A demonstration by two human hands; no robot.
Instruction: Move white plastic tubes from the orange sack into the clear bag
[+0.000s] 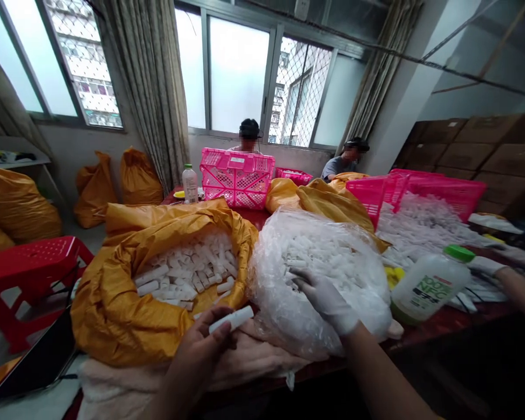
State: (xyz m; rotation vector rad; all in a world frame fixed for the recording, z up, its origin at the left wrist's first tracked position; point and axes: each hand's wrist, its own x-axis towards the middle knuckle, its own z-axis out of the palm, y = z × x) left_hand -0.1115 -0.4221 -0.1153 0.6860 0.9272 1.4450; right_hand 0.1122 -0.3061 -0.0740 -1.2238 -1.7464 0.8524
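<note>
White tubes lie inside the orange sack, along the left part of the tabletop, towards its near edge. Just right of them, the bare left hand pinches a single tube between thumb and fingers, above that near edge. Next, the gloved right hand dips bent, slightly parted fingers among small white pieces in the clear bag; whether they grip one, I cannot tell. Selecting a piece seems the step in hand; the next move probably calls for a fingertip pinch while the left hand steadies its tube.
</note>
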